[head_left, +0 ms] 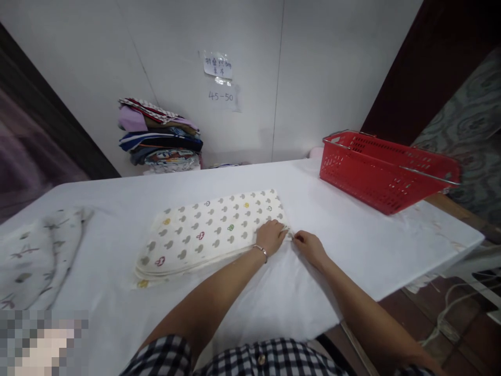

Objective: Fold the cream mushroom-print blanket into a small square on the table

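Observation:
A white cloth with grey, yellow, red and green mushroom prints [219, 224] lies folded in layers on the table in front of me. My left hand [270, 237], with a bracelet at its wrist, rests on the near right part of the cloth, fingers curled onto its right edge. Just beside it, my right hand [311, 248] pinches the cloth's near right corner between thumb and fingers. The layers show along the near and left edges, where they are rounded and slightly uneven. My fingertips partly hide the gripped corner.
A red plastic basket [360, 172] with metal handles stands at the table's back right. Another printed cloth [35, 256] lies at the left. Folded fabrics [160, 133] are stacked behind the white-covered table [376, 240], against a wall bearing paper notes [221, 96].

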Available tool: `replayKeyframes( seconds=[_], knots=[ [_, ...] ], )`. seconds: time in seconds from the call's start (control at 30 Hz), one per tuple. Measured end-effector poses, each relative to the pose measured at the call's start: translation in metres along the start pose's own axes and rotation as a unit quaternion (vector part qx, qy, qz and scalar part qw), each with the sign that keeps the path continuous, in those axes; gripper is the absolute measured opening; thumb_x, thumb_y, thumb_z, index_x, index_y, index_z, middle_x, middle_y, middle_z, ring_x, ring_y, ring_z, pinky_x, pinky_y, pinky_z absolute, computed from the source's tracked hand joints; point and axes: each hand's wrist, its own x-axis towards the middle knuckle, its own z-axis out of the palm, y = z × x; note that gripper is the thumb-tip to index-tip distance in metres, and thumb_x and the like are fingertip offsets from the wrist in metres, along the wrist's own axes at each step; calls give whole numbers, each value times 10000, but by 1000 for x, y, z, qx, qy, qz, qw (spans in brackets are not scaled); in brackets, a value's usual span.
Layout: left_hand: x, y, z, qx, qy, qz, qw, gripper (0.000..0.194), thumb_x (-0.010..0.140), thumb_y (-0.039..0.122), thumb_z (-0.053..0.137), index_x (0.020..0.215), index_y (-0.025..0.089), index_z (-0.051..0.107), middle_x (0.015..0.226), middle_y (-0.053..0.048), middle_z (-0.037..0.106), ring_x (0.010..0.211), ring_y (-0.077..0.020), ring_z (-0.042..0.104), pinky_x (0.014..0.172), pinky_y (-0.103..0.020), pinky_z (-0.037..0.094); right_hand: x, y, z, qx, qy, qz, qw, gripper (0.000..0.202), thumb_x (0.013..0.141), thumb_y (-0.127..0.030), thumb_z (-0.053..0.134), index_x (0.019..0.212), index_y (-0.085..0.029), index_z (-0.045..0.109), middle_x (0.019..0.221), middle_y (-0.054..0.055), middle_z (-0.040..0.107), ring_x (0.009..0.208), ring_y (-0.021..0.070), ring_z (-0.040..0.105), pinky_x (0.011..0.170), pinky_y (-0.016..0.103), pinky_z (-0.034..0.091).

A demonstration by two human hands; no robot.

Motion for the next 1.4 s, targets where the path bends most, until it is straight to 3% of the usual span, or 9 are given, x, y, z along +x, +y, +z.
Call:
replayKeyframes(
  seconds=[0.1,0.3,0.53,0.67,0.8,0.9,1.03,1.23,1.4],
  knots=[
    [3,8,5,3,14,9,1000,256,908,353,394,901,194,594,955,-45,579,924,-176,504,785,-315,387,-2,-3,-2,-17,-2,7,1000,150,779,-252,494,773,-197,634,753,10,658,671,135,545,597,222,333],
    [-2,21,21,70,-27,48,996,218,902,302,420,905,190,607,967,-53,587,954,-201,483,785,-351,373,-2,-5,-1,-43,-6,15,999,154,779,-234,479,739,-191,621,757,21,658,689,138,548,609,224,334],
    [-11,17,18,107,-22,92,990,208,899,179,381,981,173,572,986,-65,565,951,-197,474,790,-351,367,-7,-6,-2,-17,29,1,999,199,789,-250,445,819,-185,631,784,37,652,704,162,571,652,262,408],
    [-15,18,18,92,-31,102,990,240,889,164,372,1036,148,561,1028,-81,559,971,-205,466,815,-354,361,-13,-13,2,8,126,-137,982,353,861,-304,370,1127,-171,559,1176,109,572,1054,199,535,876,325,425],
    [-30,9,11,82,-39,89,992,229,869,191,418,1053,143,547,1059,-90,556,1006,-208,460,837,-351,353,-16,-8,12,-68,10,-233,970,502,907,-409,301,1358,-200,365,1419,92,367,1319,217,293,1056,435,264],
    [-55,-13,-2,99,-26,80,992,236,873,154,395,1070,166,524,1057,-72,562,999,-186,471,833,-334,355,-16,11,22,-142,-35,-238,960,588,902,-484,296,1417,-204,244,1467,91,275,1353,234,218,1070,498,200],
    [-106,-58,-29,109,-5,17,994,230,893,183,382,1067,178,533,1084,-64,572,1024,-177,480,875,-327,360,-12,32,33,-188,0,-266,945,636,898,-522,274,1440,-208,161,1475,83,258,1356,235,207,1056,501,228],
    [-203,-128,-82,94,55,-102,989,227,876,330,462,1002,181,579,1067,-74,608,991,-191,533,904,-353,400,-13,34,37,-204,31,-283,937,640,892,-527,232,1439,-202,166,1456,92,301,1333,251,268,1026,492,287],
    [-263,-155,-106,105,121,-195,968,272,900,369,404,1006,213,601,1065,-75,622,1027,-189,536,891,-377,403,-9,43,38,-223,13,-272,936,646,879,-524,241,1425,-180,202,1448,109,312,1331,261,272,1014,495,304]
  ],
)
